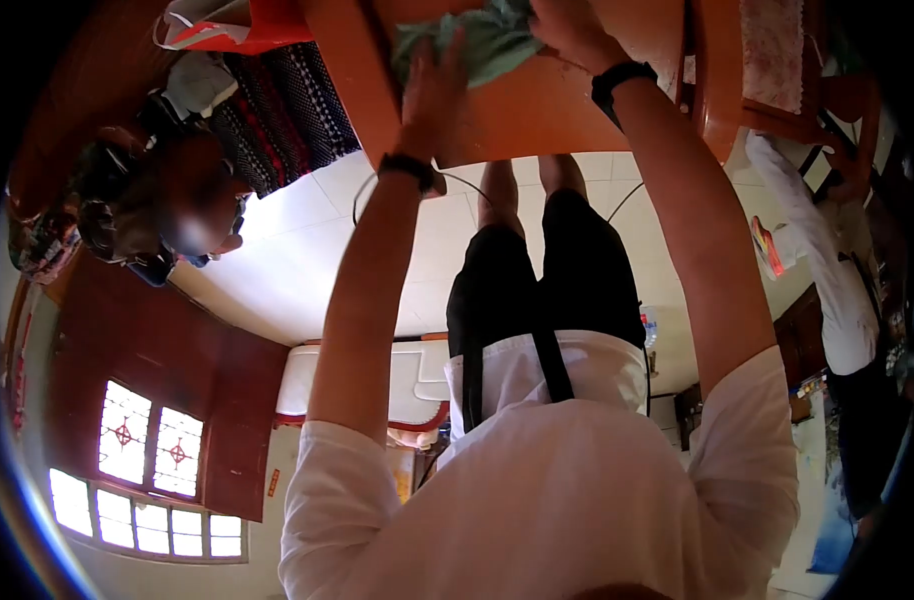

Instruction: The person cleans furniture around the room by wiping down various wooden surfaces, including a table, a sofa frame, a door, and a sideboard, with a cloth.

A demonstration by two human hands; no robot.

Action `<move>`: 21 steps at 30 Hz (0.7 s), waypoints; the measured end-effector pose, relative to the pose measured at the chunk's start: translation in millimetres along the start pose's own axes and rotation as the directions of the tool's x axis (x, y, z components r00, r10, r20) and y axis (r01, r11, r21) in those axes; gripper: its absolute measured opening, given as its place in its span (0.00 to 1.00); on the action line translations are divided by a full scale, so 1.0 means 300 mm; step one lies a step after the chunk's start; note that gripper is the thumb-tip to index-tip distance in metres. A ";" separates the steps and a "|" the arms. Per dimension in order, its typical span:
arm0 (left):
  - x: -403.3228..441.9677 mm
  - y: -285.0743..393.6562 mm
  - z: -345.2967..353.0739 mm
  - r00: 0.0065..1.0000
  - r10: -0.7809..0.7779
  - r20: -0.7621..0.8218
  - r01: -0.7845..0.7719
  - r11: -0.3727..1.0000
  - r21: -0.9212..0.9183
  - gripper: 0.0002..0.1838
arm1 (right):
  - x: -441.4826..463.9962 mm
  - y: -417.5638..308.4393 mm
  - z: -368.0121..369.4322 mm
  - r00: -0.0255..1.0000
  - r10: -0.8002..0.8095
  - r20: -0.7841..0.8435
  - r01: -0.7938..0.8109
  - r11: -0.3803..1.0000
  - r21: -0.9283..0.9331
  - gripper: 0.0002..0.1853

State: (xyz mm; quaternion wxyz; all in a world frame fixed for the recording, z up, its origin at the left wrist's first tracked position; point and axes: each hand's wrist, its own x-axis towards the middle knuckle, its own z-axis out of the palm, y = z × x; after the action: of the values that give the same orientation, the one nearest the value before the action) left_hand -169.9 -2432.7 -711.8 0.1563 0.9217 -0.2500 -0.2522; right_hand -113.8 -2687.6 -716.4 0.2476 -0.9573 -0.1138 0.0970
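The left hand (439, 84) lies open on green cloth (492, 45), the right hand (571, 34) grips it over the desk (552, 115); the wall strip (274, 483) is unreadably small.

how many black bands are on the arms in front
2: one black band on the left wrist, behind the left hand; another black band on the right wrist, behind the right hand. The forearms are bare, so none seems hidden there.
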 end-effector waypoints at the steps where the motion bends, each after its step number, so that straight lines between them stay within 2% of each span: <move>1: 0.055 0.014 -0.062 0.989 -0.098 -0.114 0.087 0.991 -0.097 0.40 | 0.021 0.013 -0.022 0.990 0.134 -0.034 -0.127 0.978 0.163 0.34; 2: 0.090 0.022 -0.090 0.955 -0.205 -0.216 0.161 0.966 -0.202 0.41 | 0.022 -0.020 -0.096 0.992 0.126 -0.025 -0.121 0.981 0.151 0.34; 3: 0.114 0.006 -0.053 0.951 -0.215 -0.221 0.167 0.962 -0.217 0.41 | 0.003 -0.099 -0.203 0.967 0.239 0.087 -0.249 0.959 0.132 0.30; 5: 0.158 -0.020 0.009 0.900 -0.353 -0.254 0.294 0.924 -0.245 0.40 | -0.095 -0.017 -0.025 0.949 0.296 0.106 -0.294 0.955 -0.029 0.25; 6: 0.142 0.008 0.015 0.894 -0.367 -0.258 0.303 0.918 -0.257 0.40 | -0.144 0.024 0.064 0.939 0.323 0.115 -0.312 0.944 -0.110 0.23; 8: 0.094 0.110 0.010 0.901 -0.395 -0.178 0.347 0.904 -0.250 0.44 | -0.235 -0.046 0.011 0.967 0.220 0.125 -0.204 0.970 -0.130 0.37; 9: 0.065 0.151 0.013 0.896 -0.404 -0.185 0.353 0.899 -0.258 0.44 | -0.291 -0.041 0.066 0.958 0.249 0.143 -0.241 0.968 -0.070 0.34; 10: 0.025 0.192 0.027 0.909 -0.407 -0.093 0.376 0.896 -0.236 0.45 | -0.362 -0.037 0.134 0.946 0.280 0.163 -0.282 0.959 -0.010 0.31; 11: -0.023 0.226 0.047 0.915 -0.403 -0.001 0.394 0.894 -0.213 0.46 | -0.423 -0.064 0.156 0.942 0.273 0.197 -0.270 0.962 -0.040 0.30; 12: -0.081 0.256 0.072 0.924 -0.381 0.016 0.376 0.904 -0.204 0.47 | -0.485 -0.105 0.159 0.936 0.269 0.228 -0.260 0.963 -0.070 0.29; 14: -0.200 0.311 0.129 0.931 -0.356 0.075 0.364 0.913 -0.182 0.48 | -0.567 -0.161 0.169 0.891 0.302 0.339 -0.314 0.949 -0.018 0.26; 15: -0.255 0.331 0.157 0.927 -0.354 0.121 0.371 0.913 -0.169 0.48 | -0.583 -0.171 0.165 0.891 0.305 0.337 -0.316 0.948 -0.023 0.26; 18: -0.389 0.343 0.225 0.938 -0.323 0.124 0.339 0.930 -0.141 0.49 | -0.602 -0.180 0.157 0.878 0.250 0.409 -0.273 0.962 -0.002 0.24; 20: -0.405 0.328 0.212 0.944 -0.303 0.134 0.322 0.934 -0.154 0.49 | -0.580 -0.118 0.152 0.917 0.080 0.390 -0.109 0.993 0.053 0.23; 21: -0.402 0.320 0.204 0.945 -0.295 0.139 0.314 0.938 -0.147 0.49 | -0.585 -0.064 0.170 0.982 -0.121 0.143 0.123 0.992 -0.004 0.23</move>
State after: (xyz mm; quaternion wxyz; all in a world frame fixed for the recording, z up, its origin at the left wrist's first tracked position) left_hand -329.9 -2456.9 -675.7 0.1772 0.9168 -0.0909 -0.3462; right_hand -297.1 -2694.7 -728.0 0.2382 -0.9407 -0.1901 0.1490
